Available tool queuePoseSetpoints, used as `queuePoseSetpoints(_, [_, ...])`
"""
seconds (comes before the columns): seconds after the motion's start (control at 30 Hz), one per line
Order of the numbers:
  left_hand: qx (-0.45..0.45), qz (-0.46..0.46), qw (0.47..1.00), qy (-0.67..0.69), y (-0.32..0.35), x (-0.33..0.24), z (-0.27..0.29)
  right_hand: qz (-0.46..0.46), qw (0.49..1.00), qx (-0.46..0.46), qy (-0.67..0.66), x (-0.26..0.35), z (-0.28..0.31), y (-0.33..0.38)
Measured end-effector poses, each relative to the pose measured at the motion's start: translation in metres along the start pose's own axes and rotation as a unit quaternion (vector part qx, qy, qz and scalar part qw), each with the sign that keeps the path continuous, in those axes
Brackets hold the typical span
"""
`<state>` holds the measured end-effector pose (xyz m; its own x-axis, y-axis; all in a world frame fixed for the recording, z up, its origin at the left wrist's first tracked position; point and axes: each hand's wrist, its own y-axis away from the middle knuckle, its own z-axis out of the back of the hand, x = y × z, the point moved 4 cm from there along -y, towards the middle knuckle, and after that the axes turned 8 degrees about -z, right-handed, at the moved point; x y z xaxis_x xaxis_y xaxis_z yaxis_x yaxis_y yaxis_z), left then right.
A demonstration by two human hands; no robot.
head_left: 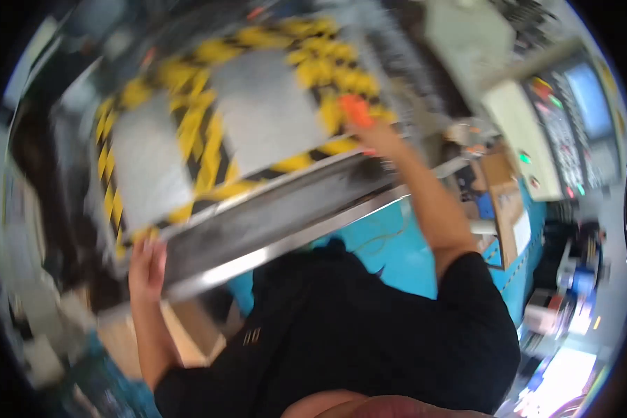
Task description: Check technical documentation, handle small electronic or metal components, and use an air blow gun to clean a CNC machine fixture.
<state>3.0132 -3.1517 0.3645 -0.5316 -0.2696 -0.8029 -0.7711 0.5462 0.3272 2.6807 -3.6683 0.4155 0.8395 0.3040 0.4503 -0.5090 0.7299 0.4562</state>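
A broad metal plate, edged and crossed with yellow-and-black striped tape, lies tilted in front of me on a machine bed. My left hand is at its near left corner, the fingers stretched over the taped edge and nothing seen in them. At the near right corner, my right hand is closed around a bright orange object against the tape. Motion blur hides what kind of thing that is.
A metal trough with a shiny rail runs between the plate and my body. To the right stands a control panel with buttons and a screen. A wooden-edged shelf is below it, and a cardboard box sits lower left.
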Motion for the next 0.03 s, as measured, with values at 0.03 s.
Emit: queuePoseSetpoints(0.03, [0.025, -0.047, 0.997, 0.057, 0.0042, 0.0068, -0.0302, -0.017, 0.998, -0.059, -0.008, -0.0299, 0.0607, 0.0033])
